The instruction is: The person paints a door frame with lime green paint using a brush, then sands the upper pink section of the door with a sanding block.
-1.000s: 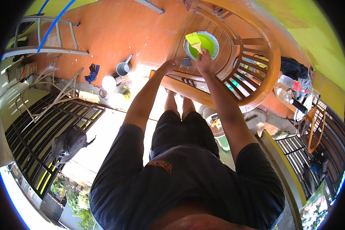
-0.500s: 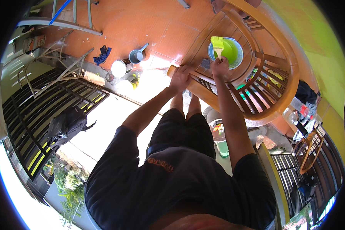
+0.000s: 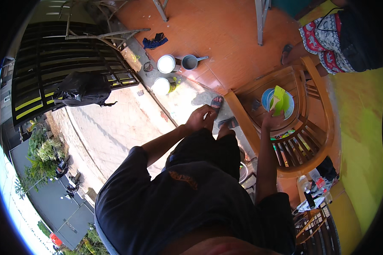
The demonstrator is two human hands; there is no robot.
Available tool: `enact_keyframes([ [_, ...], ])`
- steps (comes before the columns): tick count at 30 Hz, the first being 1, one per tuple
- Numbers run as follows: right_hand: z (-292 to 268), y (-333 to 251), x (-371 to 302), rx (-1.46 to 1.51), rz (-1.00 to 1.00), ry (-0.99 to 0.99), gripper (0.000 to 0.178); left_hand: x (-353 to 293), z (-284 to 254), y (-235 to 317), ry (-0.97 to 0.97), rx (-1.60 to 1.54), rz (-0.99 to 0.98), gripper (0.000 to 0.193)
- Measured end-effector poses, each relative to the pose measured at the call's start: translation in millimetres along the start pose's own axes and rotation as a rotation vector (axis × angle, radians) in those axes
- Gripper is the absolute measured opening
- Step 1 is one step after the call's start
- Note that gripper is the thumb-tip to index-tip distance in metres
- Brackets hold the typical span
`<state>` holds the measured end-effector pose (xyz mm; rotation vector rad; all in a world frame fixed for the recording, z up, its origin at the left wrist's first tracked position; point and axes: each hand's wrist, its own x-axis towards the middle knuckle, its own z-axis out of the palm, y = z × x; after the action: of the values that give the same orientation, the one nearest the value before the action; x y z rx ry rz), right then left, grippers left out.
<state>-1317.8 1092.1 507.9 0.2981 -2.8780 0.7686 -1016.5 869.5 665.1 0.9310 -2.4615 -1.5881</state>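
Note:
My right hand (image 3: 273,120) is closed round the handle of a flat paintbrush (image 3: 278,98). Its bristles are coated in lime green and sit over a blue-rimmed bucket (image 3: 265,98) of green paint. That bucket stands on the seat of a wooden armchair (image 3: 294,75). My left hand (image 3: 198,118) hangs in front of my thigh, apart from the chair's near arm (image 3: 243,121). Its fingers are loosely bent, with a gap beside the thumb, and nothing shows in them.
Two white paint pails (image 3: 166,63) and a grey dipper (image 3: 190,62) stand at the floor's edge. A dark cloth (image 3: 155,41) lies beyond. Another person's patterned shorts (image 3: 323,40) show behind the chair. Metal stand legs (image 3: 260,21) rise at the top. Bottles (image 3: 320,183) are at right.
My left hand has come off the chair's arm and drawn back toward my thigh. The brush has turned over the bucket in my right hand. My view has swung, revealing another person at upper right.

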Motion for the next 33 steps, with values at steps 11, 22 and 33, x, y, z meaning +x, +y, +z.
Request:
enact_keyframes([
  [11,-88.5,-35.2,-79.8,0.613,-0.293,-0.447,0.054,-82.7,-115.2,221.2,0.247,-0.048,0.755,0.026],
  [22,-133.1,-63.0,-75.6,0.653,-0.493,-0.833,0.053,-232.2,-152.1,421.7,0.436,-0.799,1.448,0.040],
  [33,-128.9,-183.5,-140.6,0.656,-0.662,-1.017,0.054,-268.1,-184.1,391.5,0.272,-0.828,1.506,0.049],
])
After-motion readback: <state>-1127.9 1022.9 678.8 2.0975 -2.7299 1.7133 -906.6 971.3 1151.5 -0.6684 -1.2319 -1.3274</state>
